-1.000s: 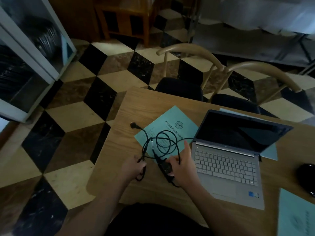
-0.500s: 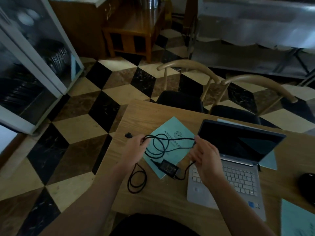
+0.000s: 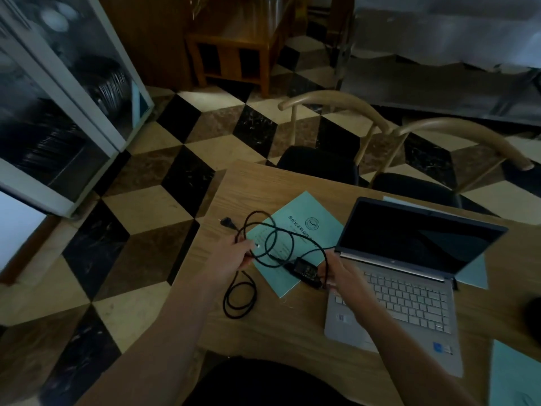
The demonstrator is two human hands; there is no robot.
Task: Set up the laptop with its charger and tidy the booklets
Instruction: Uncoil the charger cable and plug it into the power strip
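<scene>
Charger cable (image 3: 273,244) hung in tangled black loops over the green booklet (image 3: 304,230), left of the open laptop (image 3: 409,259) on the wooden table (image 3: 278,326). My left hand (image 3: 234,259) gripped the cable near its plug (image 3: 227,222). My right hand (image 3: 342,273) pinched it beside the charger brick (image 3: 304,268).

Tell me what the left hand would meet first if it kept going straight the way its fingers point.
The left hand, gripping the charger cable, points up and right across the table. Its first contact would likely be the teal booklet under the cable loops, though height above the booklet is unclear.
</scene>
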